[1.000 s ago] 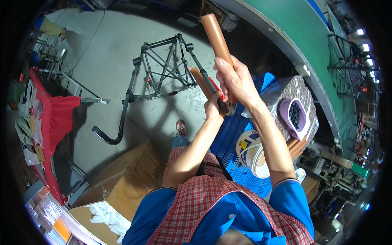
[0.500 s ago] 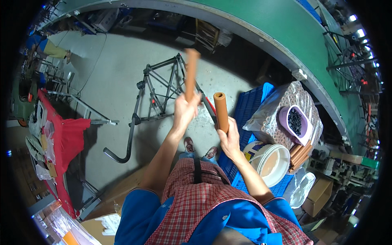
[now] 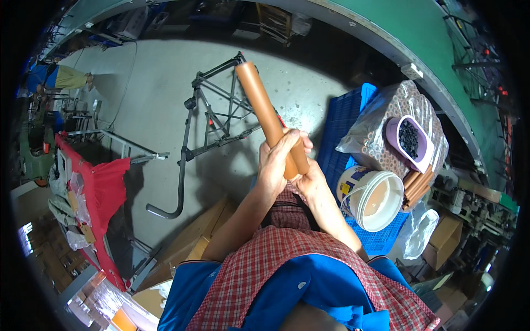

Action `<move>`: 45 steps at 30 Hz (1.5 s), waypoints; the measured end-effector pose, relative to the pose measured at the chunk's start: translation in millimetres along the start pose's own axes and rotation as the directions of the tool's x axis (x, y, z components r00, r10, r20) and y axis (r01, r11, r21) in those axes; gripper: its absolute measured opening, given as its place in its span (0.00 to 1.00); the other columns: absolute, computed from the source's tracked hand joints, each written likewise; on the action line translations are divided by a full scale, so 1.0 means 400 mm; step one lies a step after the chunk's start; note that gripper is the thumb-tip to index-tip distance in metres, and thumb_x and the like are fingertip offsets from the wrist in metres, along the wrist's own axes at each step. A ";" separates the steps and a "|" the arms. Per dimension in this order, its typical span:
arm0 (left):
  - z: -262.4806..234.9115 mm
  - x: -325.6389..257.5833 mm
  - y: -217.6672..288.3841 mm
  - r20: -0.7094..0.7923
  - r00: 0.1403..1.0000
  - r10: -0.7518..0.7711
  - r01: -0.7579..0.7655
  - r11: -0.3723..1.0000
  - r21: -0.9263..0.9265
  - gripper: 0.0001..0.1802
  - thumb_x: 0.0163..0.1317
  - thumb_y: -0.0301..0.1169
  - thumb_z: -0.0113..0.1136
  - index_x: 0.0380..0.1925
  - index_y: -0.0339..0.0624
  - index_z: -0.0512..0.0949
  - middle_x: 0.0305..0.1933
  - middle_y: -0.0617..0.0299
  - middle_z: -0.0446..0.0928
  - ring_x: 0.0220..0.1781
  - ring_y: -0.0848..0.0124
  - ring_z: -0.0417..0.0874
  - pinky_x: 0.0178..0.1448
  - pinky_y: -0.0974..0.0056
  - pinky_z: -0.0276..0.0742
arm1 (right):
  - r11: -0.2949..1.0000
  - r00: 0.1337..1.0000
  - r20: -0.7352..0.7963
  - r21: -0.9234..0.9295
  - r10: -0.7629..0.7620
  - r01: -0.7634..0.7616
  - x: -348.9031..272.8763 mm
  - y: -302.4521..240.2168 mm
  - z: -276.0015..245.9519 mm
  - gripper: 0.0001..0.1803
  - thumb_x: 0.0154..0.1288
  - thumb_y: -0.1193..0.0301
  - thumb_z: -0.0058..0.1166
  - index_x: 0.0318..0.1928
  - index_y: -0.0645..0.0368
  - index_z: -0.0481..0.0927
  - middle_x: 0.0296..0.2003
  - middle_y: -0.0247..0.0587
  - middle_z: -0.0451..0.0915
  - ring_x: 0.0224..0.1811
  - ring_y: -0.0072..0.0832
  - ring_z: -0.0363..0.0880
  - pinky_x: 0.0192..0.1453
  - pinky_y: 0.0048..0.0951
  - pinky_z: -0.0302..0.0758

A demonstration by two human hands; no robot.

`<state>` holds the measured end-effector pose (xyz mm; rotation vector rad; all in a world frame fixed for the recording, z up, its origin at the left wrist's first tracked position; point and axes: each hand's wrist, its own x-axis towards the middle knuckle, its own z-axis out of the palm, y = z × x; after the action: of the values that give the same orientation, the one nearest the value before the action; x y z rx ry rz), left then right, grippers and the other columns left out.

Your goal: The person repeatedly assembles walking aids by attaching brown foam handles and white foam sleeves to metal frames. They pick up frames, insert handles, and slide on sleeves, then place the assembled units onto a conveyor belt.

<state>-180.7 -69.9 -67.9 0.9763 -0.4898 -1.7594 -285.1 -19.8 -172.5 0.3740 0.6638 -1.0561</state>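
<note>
Above open floor, both hands [image 3: 292,165] clasp 1 brown tube [image 3: 269,116].

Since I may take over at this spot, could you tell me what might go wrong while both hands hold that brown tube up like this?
1. The long brown tube is gripped only at its lower end by the left hand and right hand; its free top may swing or slip.
2. If dropped, it could land in the white bucket beside the knees.
3. The black metal frame on the floor ahead looks like a trip hazard.
</note>
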 end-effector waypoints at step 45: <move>0.073 0.052 -0.028 -0.066 0.981 -0.180 0.170 0.976 -0.139 0.08 0.63 0.30 0.50 0.29 0.36 0.73 0.21 0.59 0.73 0.25 0.71 0.75 0.32 0.68 0.72 | 0.954 0.985 -0.147 -0.268 0.095 -0.132 -0.017 -0.094 0.088 0.21 0.55 0.65 0.47 0.49 0.57 0.71 0.32 0.31 0.76 0.21 0.20 0.73 0.16 0.17 0.64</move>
<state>-213.8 -88.0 -66.6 1.0142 -0.2395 -1.8768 -309.7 -52.8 -140.6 0.2362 0.8870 -0.8198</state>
